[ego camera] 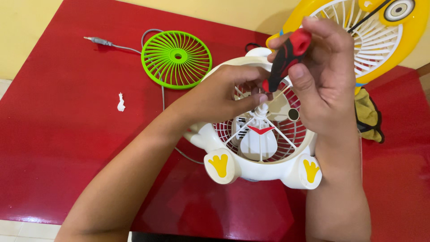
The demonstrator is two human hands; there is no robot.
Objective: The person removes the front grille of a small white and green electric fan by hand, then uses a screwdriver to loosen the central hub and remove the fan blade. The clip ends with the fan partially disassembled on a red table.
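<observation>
A small white toy-shaped fan with yellow feet lies face up on the red table. Its wire guard and white blades show inside the round housing. My left hand reaches over the housing, and its fingers pinch the white hub at the centre of the guard. My right hand holds a red and black screwdriver upright, its tip pointing down at that hub next to my left fingertips.
A round green fan grille lies at the back of the table. A grey cable with a plug runs past it. A yellow fan stands at the back right above a yellow-green cloth. A white scrap lies left.
</observation>
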